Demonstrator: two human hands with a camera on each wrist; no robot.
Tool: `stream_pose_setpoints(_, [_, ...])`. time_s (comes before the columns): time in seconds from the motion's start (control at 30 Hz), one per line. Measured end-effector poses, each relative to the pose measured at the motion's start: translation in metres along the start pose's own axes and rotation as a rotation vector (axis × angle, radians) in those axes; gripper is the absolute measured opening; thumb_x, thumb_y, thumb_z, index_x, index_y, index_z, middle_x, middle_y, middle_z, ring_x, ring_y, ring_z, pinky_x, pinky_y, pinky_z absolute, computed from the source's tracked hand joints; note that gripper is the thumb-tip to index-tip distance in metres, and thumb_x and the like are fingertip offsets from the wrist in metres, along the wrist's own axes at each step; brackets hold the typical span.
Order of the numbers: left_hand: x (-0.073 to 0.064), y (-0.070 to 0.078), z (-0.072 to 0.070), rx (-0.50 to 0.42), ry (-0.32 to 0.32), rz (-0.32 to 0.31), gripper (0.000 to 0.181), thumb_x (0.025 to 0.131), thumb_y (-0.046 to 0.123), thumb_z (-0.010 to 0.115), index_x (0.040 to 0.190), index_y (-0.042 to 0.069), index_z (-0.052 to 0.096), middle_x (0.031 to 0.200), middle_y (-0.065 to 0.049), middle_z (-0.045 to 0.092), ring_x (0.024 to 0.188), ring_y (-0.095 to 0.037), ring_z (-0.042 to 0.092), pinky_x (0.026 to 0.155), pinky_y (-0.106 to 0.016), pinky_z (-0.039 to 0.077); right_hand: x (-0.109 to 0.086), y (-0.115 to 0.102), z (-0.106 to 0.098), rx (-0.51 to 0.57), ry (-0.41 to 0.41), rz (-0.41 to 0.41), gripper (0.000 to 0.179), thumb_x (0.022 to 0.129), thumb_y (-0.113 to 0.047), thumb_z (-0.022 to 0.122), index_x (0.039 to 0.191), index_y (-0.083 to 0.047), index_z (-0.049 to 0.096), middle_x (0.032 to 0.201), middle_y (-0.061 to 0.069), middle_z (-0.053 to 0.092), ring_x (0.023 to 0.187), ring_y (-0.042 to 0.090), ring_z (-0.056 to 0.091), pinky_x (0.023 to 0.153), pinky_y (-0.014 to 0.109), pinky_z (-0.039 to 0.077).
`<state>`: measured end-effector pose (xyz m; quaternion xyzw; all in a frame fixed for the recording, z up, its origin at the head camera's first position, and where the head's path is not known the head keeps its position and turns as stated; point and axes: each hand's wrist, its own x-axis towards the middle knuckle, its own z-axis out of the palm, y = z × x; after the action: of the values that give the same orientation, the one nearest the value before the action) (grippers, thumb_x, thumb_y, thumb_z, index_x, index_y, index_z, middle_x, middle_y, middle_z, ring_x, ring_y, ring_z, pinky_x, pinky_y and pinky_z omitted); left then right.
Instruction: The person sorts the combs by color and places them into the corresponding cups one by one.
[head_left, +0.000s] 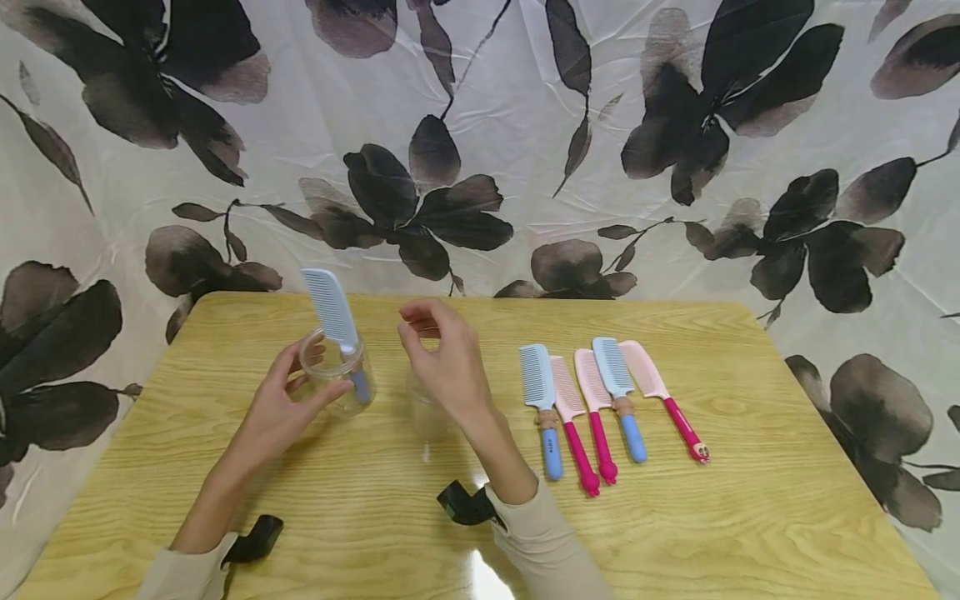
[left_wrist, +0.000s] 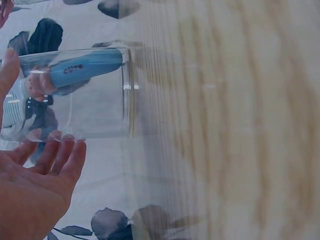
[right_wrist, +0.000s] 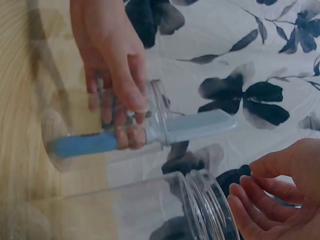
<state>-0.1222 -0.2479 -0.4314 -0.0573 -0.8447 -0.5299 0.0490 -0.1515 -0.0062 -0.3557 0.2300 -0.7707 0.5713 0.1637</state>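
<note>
In the head view, your left hand (head_left: 288,408) grips a clear jar (head_left: 347,406), thumb on the near side and fingers round the far side. A light-blue comb (head_left: 332,312) stands tilted in it, handle down inside, toothed end above the rim. Your right hand (head_left: 450,360) is loosely bent over a second clear jar (head_left: 429,410), just beside the first, and holds nothing. Further right on the wooden table (head_left: 780,467) lie five combs, handles toward you: from the left a blue comb (head_left: 546,410), a pink comb (head_left: 572,419), another pink comb (head_left: 596,412), another blue comb (head_left: 622,404) and a third pink comb (head_left: 666,400). A floral cloth (head_left: 540,158) hangs behind the table, and a black camera sits at each of your wrists.

In the left wrist view, your left fingers rest along one side of the first jar with the thumb on the other. The comb's handle shows through the wall, marked "CUTE", with a brownish band at its neck.

In the right wrist view, your left hand clasps that jar near its rim. Your right fingertips are just beside the second jar's ridged rim; you cannot tell from here whether they touch it.
</note>
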Motion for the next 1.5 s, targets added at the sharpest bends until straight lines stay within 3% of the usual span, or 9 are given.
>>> stream_pose_setpoints(0.3, [0.001, 0.000, 0.002, -0.017, -0.005, 0.021, 0.081, 0.096, 0.023, 0.076, 0.160, 0.007, 0.029, 0.154, -0.019, 0.038, 0.140, -0.039, 0.038, 0.098, -0.002, 0.035, -0.004, 0.010, -0.019, -0.010, 0.036, 0.002, 0.016, 0.096, 0.001, 0.067, 0.111, 0.007, 0.068, 0.105, 0.017, 0.071, 0.093, 0.028, 0.069, 0.087, 0.041, 0.059])
stream_pose_setpoints(0.6, [0.000, 0.000, 0.000, -0.006, -0.016, -0.005, 0.082, 0.096, 0.025, 0.076, 0.162, 0.013, 0.029, 0.156, -0.016, 0.037, 0.142, -0.038, 0.037, 0.097, -0.002, 0.036, -0.010, 0.024, -0.037, -0.076, 0.070, 0.018, 0.016, 0.095, 0.001, 0.069, 0.110, 0.006, 0.068, 0.103, 0.018, 0.072, 0.091, 0.028, 0.070, 0.085, 0.038, 0.060])
stream_pose_setpoints(0.83, [-0.001, 0.001, -0.001, 0.002, -0.016, -0.027, 0.083, 0.096, 0.027, 0.076, 0.163, 0.016, 0.027, 0.157, -0.016, 0.037, 0.143, -0.038, 0.036, 0.099, -0.005, 0.037, -0.016, 0.034, -0.054, -0.119, 0.079, 0.019, 0.016, 0.095, 0.001, 0.068, 0.111, 0.006, 0.067, 0.104, 0.020, 0.071, 0.091, 0.032, 0.070, 0.084, 0.044, 0.060])
stream_pose_setpoints(0.97, [-0.002, 0.001, -0.002, 0.007, -0.017, -0.034, 0.083, 0.096, 0.027, 0.076, 0.163, 0.017, 0.027, 0.157, -0.016, 0.037, 0.143, -0.038, 0.036, 0.103, -0.010, 0.038, -0.020, 0.039, -0.063, -0.135, 0.073, 0.044, 0.018, 0.096, 0.001, 0.068, 0.113, 0.006, 0.066, 0.106, 0.021, 0.070, 0.092, 0.033, 0.070, 0.085, 0.046, 0.060])
stream_pose_setpoints(1.17, [-0.001, 0.001, -0.001, 0.000, -0.014, -0.010, 0.083, 0.096, 0.024, 0.076, 0.162, 0.015, 0.027, 0.156, -0.017, 0.038, 0.142, -0.038, 0.036, 0.097, -0.002, 0.034, -0.027, 0.047, -0.075, -0.186, 0.054, 0.110, 0.021, 0.096, -0.002, 0.069, 0.117, 0.004, 0.066, 0.110, 0.017, 0.070, 0.095, 0.031, 0.070, 0.086, 0.045, 0.059])
stream_pose_setpoints(1.5, [0.000, 0.003, 0.001, -0.005, -0.012, -0.013, 0.083, 0.096, 0.025, 0.076, 0.162, 0.013, 0.027, 0.154, -0.017, 0.039, 0.139, -0.037, 0.038, 0.095, 0.000, 0.034, -0.042, 0.060, -0.093, -0.267, 0.007, 0.206, 0.024, 0.097, -0.006, 0.070, 0.120, 0.002, 0.065, 0.115, 0.017, 0.068, 0.101, 0.032, 0.067, 0.088, 0.043, 0.058])
